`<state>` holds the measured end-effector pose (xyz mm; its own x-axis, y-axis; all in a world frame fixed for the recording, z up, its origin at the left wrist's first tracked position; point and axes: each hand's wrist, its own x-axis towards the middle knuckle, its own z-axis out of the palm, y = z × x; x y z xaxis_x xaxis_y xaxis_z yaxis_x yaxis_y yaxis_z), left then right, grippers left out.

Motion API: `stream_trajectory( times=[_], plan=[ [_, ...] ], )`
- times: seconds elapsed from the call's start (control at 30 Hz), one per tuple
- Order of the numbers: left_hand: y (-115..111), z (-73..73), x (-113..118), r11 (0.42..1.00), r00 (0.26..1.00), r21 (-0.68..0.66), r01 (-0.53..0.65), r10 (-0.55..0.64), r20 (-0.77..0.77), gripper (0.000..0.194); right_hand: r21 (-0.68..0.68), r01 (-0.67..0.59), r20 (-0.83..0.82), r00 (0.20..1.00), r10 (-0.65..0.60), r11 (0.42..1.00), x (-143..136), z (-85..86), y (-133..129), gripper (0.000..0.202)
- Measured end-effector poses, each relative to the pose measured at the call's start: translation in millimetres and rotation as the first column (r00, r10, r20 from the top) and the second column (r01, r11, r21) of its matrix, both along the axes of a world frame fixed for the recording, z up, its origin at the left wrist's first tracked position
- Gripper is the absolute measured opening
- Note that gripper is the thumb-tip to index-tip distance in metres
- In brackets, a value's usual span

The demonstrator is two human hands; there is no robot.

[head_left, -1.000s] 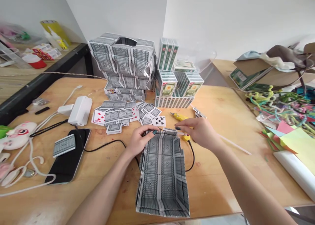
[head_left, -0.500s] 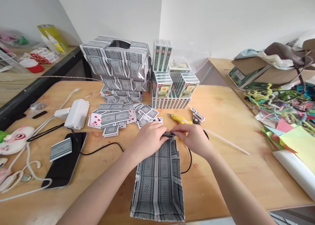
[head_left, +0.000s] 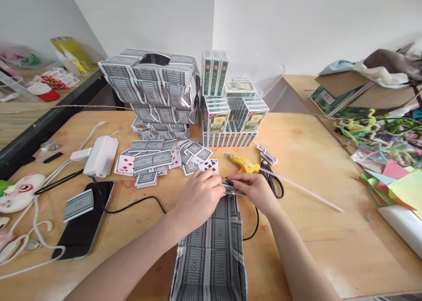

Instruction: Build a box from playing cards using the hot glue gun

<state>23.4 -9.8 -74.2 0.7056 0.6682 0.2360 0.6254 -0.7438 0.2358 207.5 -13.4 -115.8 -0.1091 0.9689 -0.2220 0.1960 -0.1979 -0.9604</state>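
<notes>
An open, long box built from grey-backed playing cards [head_left: 208,266] lies in front of me, its near end cut off by the frame's bottom. My left hand [head_left: 201,196] is closed on the box's far end, fingers curled over the rim. My right hand [head_left: 253,189] pinches the far right corner of the same rim, where a card edge [head_left: 232,188] shows between the two hands. The fingertips of the left hand are partly hidden. Just beyond the hands lie a yellow glue gun [head_left: 242,163], black-handled scissors [head_left: 273,180] and a seven of clubs [head_left: 210,165].
A larger playing-card structure [head_left: 154,90] stands at the back, beside stacked card decks [head_left: 231,136]. Loose cards [head_left: 153,160] lie before it. A phone [head_left: 82,226], white adapter [head_left: 102,156] and cables are left. A clear glue stick [head_left: 306,191] and coloured paper [head_left: 407,186] are right.
The right hand has shifted its pinch slightly along the rim, and its fingers sit lower. The view has tilted a little, so the card box appears lower and the scissors show more.
</notes>
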Motion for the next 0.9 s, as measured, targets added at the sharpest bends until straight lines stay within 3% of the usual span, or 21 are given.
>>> stream_trajectory(
  times=[0.4, 0.67, 0.9],
  plan=[
    [5.5, 0.6, 2.4, 0.992, 0.997, -0.125, 0.027, -0.035, -0.068, 0.024, -0.081, -0.088, 0.017, 0.996, 0.090, 0.993, 10.7, 11.7, -1.5, 0.021],
    [2.4, -0.5, 5.7, 0.986, 0.992, -0.169, 0.000, -0.022, -0.128, 0.025, -0.103, -0.045, -0.050, 0.998, 0.040, 0.994, 8.6, 4.0, -2.2, 0.015],
    [4.0, 3.0, 17.8, 0.975, 0.987, -0.223, 0.009, -0.045, -0.154, 0.020, -0.077, -0.036, -0.008, 0.999, 0.035, 0.996, 6.8, 2.3, -1.9, 0.017]
  ],
)
